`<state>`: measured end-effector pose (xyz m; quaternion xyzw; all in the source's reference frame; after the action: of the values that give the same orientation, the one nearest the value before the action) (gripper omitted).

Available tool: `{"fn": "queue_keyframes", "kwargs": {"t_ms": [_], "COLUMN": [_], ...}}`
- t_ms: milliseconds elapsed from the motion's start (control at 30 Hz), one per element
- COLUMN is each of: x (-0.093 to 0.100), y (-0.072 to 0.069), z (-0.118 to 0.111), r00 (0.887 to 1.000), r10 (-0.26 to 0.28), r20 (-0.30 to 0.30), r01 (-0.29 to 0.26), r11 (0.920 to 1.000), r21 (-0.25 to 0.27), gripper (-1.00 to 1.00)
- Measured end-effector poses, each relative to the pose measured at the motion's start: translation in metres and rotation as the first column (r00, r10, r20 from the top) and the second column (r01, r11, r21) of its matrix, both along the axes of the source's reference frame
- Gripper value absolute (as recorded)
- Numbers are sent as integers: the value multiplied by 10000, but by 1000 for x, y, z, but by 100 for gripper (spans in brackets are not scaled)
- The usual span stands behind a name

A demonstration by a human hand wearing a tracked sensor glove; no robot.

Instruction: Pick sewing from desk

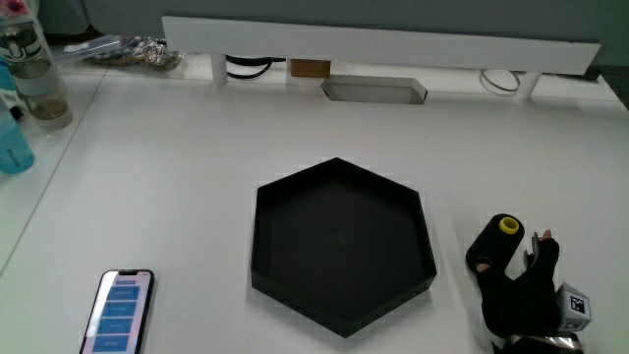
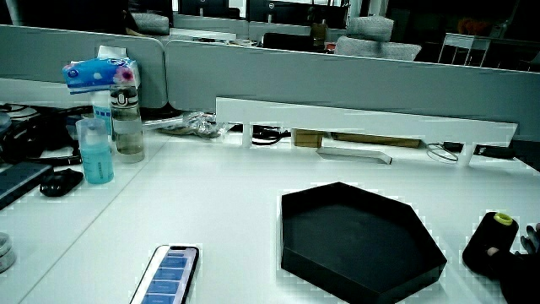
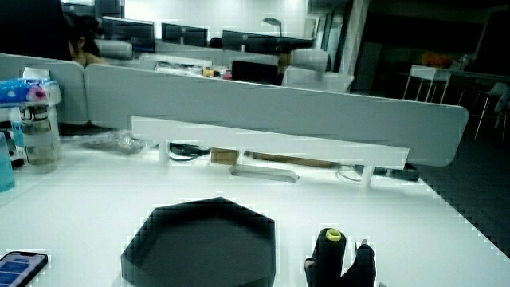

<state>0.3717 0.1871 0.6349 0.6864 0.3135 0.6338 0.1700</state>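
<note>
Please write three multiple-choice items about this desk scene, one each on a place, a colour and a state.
1. Where is the spool of black thread?
A. inside the hexagonal tray
B. on the table beside the hexagonal tray
C. on the phone

2. What colour is the core at the spool's upper end?
A. yellow
B. red
C. white

3. What is the hand doing?
A. resting flat on the phone
B. hovering open over the tray
C. wrapped around the spool

Key: 1 B, the spool stands on the white table outside the tray wall; 2 A, a yellow core shows in a side view; 3 C, the gloved fingers curl around the spool, while the phone lies untouched.
</note>
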Motion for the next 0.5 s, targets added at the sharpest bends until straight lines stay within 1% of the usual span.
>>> {"fn": "queue_keyframes", "kwargs": {"t_ms": [33, 67, 100, 167, 200, 267, 300, 333, 367, 400, 433, 467, 500], "x": [-6, -9, -8, -9, -5, -4, -1, -1, -3, 5, 3, 1, 7], "y": [-2, -5, -6, -11, -9, -11, -11, -10, -8, -4, -4, -5, -3], "z": [-2, -1, 5, 0, 2, -8, -4, -8, -14, -8, -14, -20, -11], "r00": [9999, 9998, 9997, 9996, 9973, 9951, 9998, 9994, 9987, 9952, 9865, 9866, 9945], "r10": [61, 51, 79, 159, 344, 292, 92, 233, 501, 648, 662, 783, 689], "r20": [104, 177, 228, 236, -649, -946, -158, -237, -82, -736, -1496, -1428, -794], "r01": [-58, -48, -75, -153, -378, -348, -96, -238, -500, -637, -690, -807, -670], "r11": [9997, 9998, 9998, 9995, 9979, 9977, 9997, 9995, 9987, 9978, 9975, 9967, 9974], "r21": [-245, -217, -173, -263, -520, -578, -231, -207, 97, 167, -138, -115, 272], "gripper": [0, 0, 0, 0, 0, 0, 7, 13, 20, 27, 33, 40, 47]}}
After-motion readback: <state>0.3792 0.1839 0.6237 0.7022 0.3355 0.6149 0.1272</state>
